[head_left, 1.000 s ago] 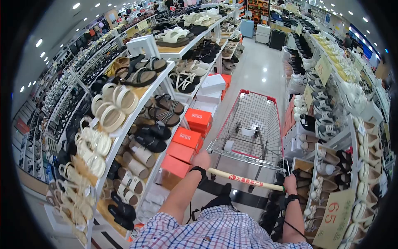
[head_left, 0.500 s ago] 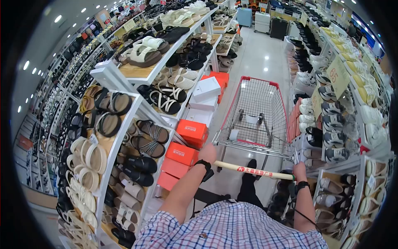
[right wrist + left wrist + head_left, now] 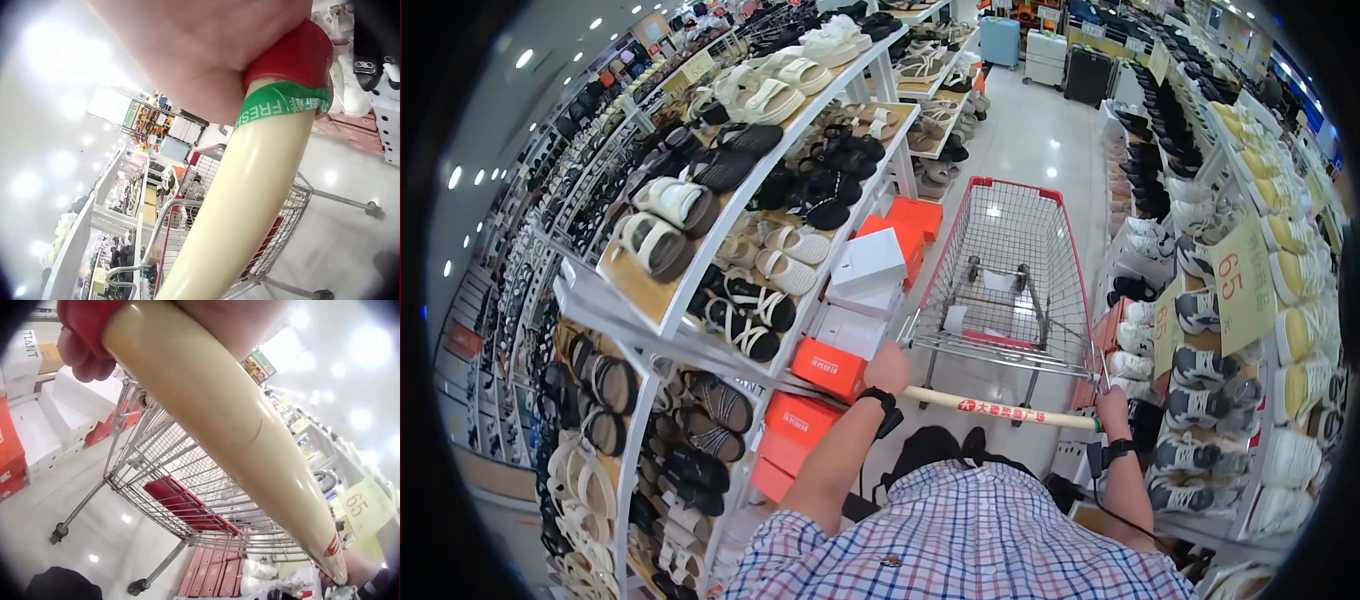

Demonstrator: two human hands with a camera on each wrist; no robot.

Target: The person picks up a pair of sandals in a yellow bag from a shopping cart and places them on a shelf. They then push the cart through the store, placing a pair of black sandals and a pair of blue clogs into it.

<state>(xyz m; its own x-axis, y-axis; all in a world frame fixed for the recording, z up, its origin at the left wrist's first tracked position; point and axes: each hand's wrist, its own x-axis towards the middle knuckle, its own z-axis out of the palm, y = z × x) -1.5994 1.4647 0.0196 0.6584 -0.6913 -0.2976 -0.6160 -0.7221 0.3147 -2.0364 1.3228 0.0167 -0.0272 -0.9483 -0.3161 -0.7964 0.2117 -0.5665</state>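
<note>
Handle (image 3: 1000,408), smooth rounded bar in each grip (image 3: 888,370) (image 3: 1113,412), wire-mesh cart (image 3: 1008,235)

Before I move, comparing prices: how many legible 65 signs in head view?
2, right of the cart: larger sign, smaller sign left of it. Some may be hidden.

The long cream cylindrical handlebar (image 3: 231,419) looks like smooth, glossy plastic, marked by a thin dark scratch. The red end collar (image 3: 294,56) seems plastic too, with a soft sheen; the green printed band (image 3: 281,103) resembles slick tape. The silver wire cart basket (image 3: 997,240) is shiny metal, the white floor (image 3: 1030,120) polished, the blue-and-red checked shirt (image 3: 960,530) matt cloth.
</note>
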